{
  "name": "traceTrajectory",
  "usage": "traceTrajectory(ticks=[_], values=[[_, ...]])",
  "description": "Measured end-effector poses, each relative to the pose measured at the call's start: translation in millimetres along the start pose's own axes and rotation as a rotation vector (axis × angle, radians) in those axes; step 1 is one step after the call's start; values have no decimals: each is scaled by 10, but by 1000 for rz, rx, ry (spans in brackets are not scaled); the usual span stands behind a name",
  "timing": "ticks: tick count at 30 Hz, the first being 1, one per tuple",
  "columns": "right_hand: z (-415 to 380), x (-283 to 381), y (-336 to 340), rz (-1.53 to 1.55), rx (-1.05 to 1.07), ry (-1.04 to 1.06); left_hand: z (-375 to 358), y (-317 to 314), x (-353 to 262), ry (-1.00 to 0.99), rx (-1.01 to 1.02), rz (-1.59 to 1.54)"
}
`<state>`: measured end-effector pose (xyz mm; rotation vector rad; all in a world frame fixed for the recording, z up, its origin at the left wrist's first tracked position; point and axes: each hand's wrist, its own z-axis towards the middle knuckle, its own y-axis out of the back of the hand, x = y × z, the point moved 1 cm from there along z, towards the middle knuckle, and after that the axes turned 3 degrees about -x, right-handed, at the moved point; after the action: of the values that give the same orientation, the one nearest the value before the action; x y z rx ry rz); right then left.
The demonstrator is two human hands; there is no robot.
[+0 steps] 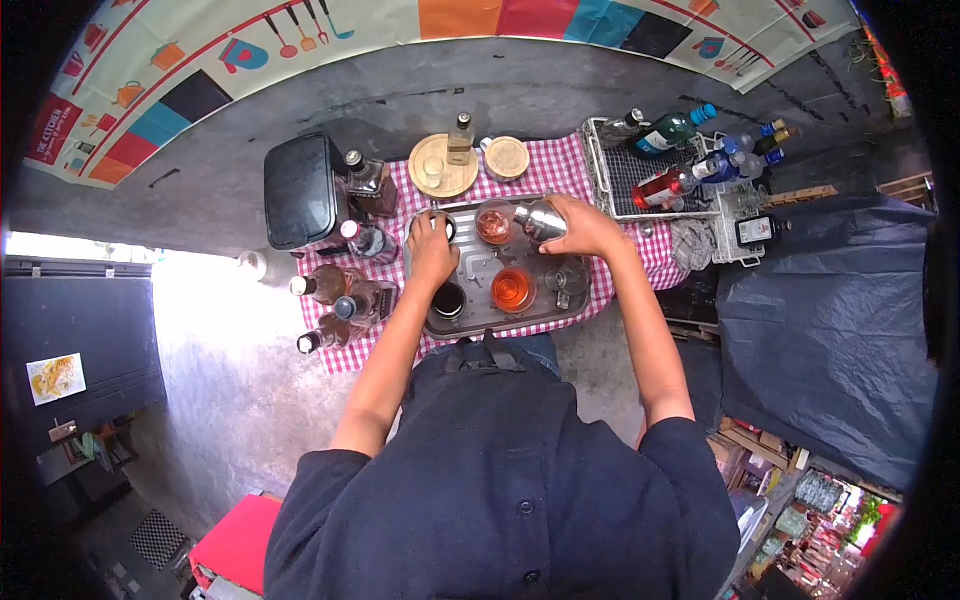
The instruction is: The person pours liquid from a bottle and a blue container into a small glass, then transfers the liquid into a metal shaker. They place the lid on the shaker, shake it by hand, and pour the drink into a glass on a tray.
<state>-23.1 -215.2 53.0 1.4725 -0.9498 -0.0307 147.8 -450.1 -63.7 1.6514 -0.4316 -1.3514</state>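
Observation:
My right hand [580, 228] is wrapped round a silver metal shaker [540, 222], tilted with its mouth toward a glass [493, 222] holding reddish contents. My left hand [433, 250] is at the left side of the metal tray [480, 270], its fingers over a dark round cup or glass [446, 230]; its grip is partly hidden. Nearer my body on the tray stand a glass of dark liquid [448, 299], a glass of orange-red drink [512, 289] and a clear glass [567, 288].
Several bottles [370, 185] stand left of the tray beside a black bin [302, 190]. Behind it are a round wooden board [443, 168] and a wood-topped mug [506, 158]. A wire rack [655, 213] at the right holds more bottles. Below lies a checkered cloth [560, 160].

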Motion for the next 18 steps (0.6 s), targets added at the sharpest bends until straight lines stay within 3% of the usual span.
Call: traceTrajectory(ticks=[7, 18], values=[[-48, 33, 50, 12, 18, -17, -399, 309, -2, -72, -121, -218], [33, 19, 59, 55, 37, 40, -1342, 322, 406, 122, -63, -251]])
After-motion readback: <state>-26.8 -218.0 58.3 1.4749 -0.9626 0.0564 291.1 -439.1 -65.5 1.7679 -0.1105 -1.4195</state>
